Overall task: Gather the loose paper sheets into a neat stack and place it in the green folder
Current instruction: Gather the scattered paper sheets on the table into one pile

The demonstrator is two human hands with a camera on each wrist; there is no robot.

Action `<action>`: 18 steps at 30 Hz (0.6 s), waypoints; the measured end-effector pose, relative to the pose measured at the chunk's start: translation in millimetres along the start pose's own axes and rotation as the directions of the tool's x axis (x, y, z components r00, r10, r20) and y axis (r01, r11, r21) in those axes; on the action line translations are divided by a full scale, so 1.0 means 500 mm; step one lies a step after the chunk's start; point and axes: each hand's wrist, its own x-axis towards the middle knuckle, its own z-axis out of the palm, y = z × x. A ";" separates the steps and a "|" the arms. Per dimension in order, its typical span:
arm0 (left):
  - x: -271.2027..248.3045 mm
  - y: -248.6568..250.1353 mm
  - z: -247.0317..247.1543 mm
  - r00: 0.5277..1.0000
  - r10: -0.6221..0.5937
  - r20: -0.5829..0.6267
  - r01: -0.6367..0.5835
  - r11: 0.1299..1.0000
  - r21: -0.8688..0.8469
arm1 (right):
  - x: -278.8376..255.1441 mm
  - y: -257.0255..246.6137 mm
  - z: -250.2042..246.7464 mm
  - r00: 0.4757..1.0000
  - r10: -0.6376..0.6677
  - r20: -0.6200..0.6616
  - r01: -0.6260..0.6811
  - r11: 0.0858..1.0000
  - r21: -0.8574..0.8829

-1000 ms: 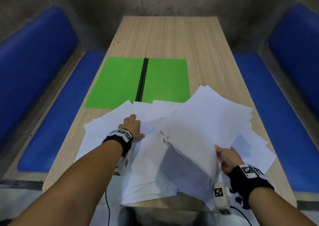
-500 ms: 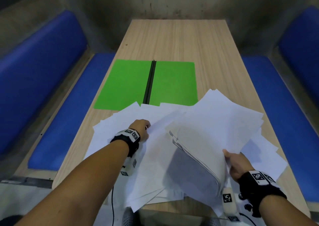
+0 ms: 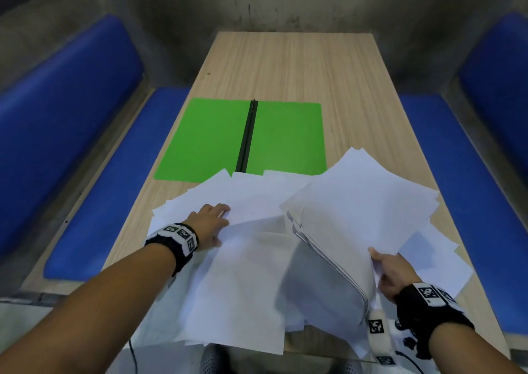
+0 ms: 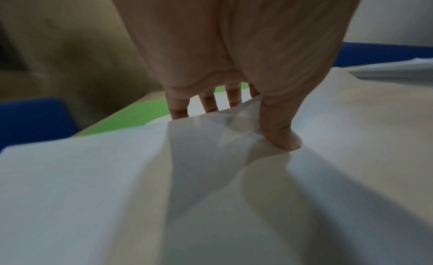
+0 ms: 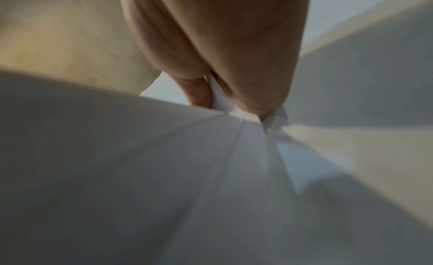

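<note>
**Loose sheets half gathered beside open folder**

The right hand pinched a raised bundle of paper sheets between thumb and fingers, its far edge lifted off the desk. The left hand gripped the sheets spread flat (thumb on top, fingers beneath). The green folder lay open just beyond the sheets, its near edge covered by them.

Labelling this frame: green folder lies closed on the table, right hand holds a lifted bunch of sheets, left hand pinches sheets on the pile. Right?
Not quite: the green folder lies open, both covers flat with the dark spine between them, as the head view shows. The rest holds: the right hand holds a lifted bunch of sheets, and the left hand pinches sheets on the pile.
</note>
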 end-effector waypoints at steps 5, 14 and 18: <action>0.002 -0.002 -0.005 0.998 -0.046 -0.031 0.040 0.982 -0.183 | 0.012 0.004 0.002 0.999 -0.017 -0.034 0.016 1.000 -0.022; 0.016 -0.016 -0.030 0.992 -0.111 0.051 0.118 0.978 -0.170 | 0.021 0.012 -0.005 0.999 -0.032 -0.038 0.030 0.998 -0.046; 0.018 -0.017 -0.029 0.985 -0.165 0.038 0.167 0.985 -0.043 | 0.025 0.013 -0.003 0.998 -0.044 -0.034 0.043 0.999 -0.015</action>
